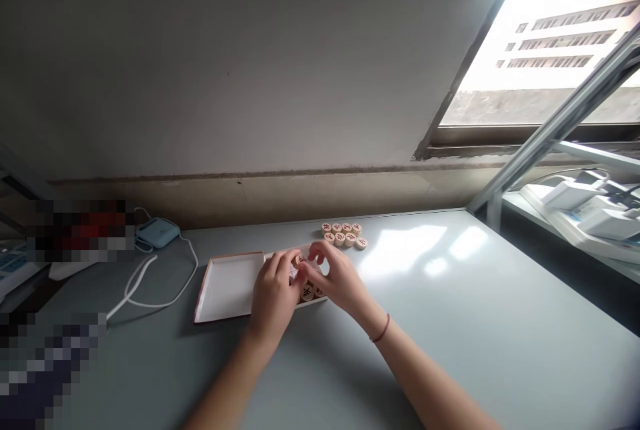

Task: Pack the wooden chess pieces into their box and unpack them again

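Box tray (311,303): on the bench (465,323), we see xiangqi pieces (307,292) inside, partly hidden by our hands.
Box lid (227,287): open side up, just left of the tray.
Loose pieces (340,239): two rows behind the tray.
Left hand (273,289): fingers curled, pinching one piece (299,261) over the tray.
Right hand (339,275): thumb and forefinger parted, beside that piece; whether they touch it, we cannot tell.

loose discs (340,239) | one character each, too small to read | boxed disc (307,293) | dark character, unclear
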The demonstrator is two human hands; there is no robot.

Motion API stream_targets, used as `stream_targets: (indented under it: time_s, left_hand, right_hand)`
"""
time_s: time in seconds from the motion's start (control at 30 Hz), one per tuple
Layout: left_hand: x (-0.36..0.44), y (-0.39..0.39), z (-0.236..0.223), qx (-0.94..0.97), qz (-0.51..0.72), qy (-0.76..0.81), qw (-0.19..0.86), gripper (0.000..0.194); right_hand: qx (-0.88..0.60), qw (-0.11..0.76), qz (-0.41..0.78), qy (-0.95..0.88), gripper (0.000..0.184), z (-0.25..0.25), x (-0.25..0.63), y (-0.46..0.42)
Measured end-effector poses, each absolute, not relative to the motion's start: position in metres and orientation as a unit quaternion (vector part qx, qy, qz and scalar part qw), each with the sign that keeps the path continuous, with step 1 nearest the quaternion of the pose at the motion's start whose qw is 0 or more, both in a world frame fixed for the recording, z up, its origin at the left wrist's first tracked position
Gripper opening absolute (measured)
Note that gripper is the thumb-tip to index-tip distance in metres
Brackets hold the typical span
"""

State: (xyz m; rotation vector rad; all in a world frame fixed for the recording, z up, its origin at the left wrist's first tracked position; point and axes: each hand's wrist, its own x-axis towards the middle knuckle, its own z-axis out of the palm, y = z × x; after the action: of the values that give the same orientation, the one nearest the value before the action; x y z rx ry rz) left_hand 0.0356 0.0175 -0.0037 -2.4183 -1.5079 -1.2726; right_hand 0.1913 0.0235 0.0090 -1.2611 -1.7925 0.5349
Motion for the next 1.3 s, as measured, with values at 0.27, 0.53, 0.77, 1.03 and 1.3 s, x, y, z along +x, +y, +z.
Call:
stream_targets:
  time_s: [0.27,0.53,0.77,1.03,1.3]
  left_hand:
    - [0.037,0.015,0.001,-0.786,-0.411,-0.461,-0.002,0.026]
    - [0.037,0.018,-0.004,-0.778,-0.400,-0.482,0.058,0.019]
    - [0.036,0.018,-0.005,-0.777,-0.390,-0.491,0.046,0.020]
    - [0.037,0.018,-0.004,-0.774,-0.388,-0.499,0.028,0.019]
    - [0.036,0.018,-0.006,-0.772,-0.381,-0.508,0.009,0.021]
  right_hand:
    - [-0.454,0.446,0.218,-0.740,0.007,0.012,0.180,0.015]
    - [-0.663,0.502,0.173,-0.527,0.020,0.001,0.254,0.048]
    - [-0.728,0.374,0.194,-0.542,0.022,-0.017,0.298,0.055]
    - [-0.701,0.352,0.120,-0.608,0.011,-0.030,0.291,0.057]
    - [-0.694,0.355,0.086,-0.620,0.017,-0.041,0.291,0.061]
